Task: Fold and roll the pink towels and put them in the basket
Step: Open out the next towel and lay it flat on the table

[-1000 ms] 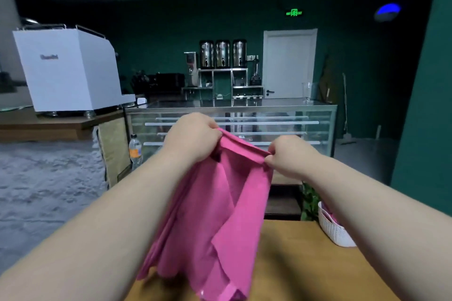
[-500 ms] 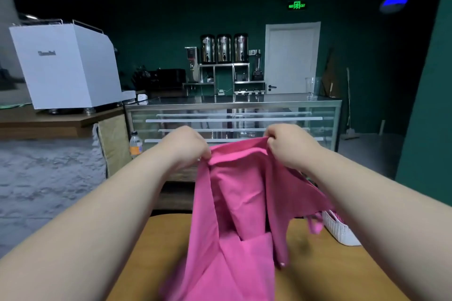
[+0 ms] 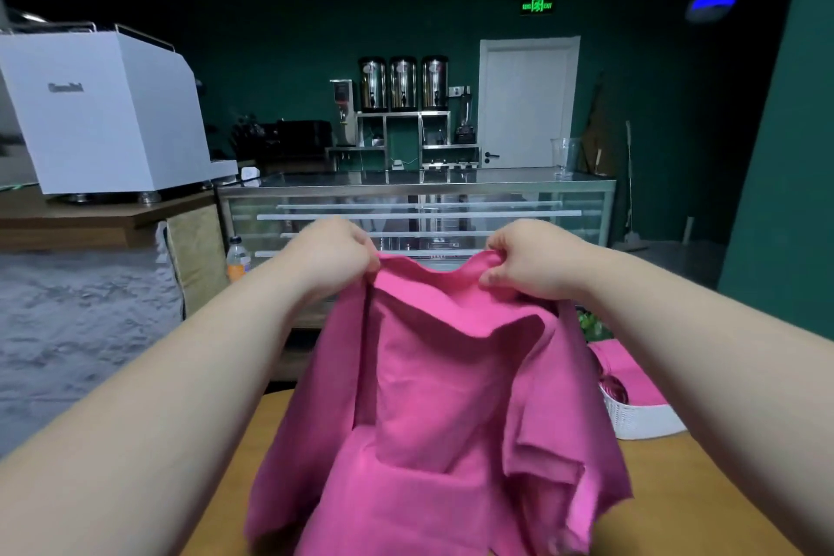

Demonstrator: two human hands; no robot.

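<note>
Towel (image 3: 451, 397) hangs crumpled over near table (image 3: 704, 488), lower end running out of view. Left hand (image 3: 331, 257) and right hand (image 3: 532, 260) each pinch top edge, lifted, edge sagging between them. Step, likely: opening towel out before first fold. Next move calls for finding corners, pulling edge taut, laying flat on table. Basket (image 3: 641, 420) right, beyond towel, holds pink cloth. Glass counter (image 3: 586, 194) far.

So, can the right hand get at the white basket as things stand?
Probably yes. The basket sits on the table on that side, just below the right forearm, with nothing standing between. But the right hand is pinching the pink towel, so it must let go or carry it along.
</note>
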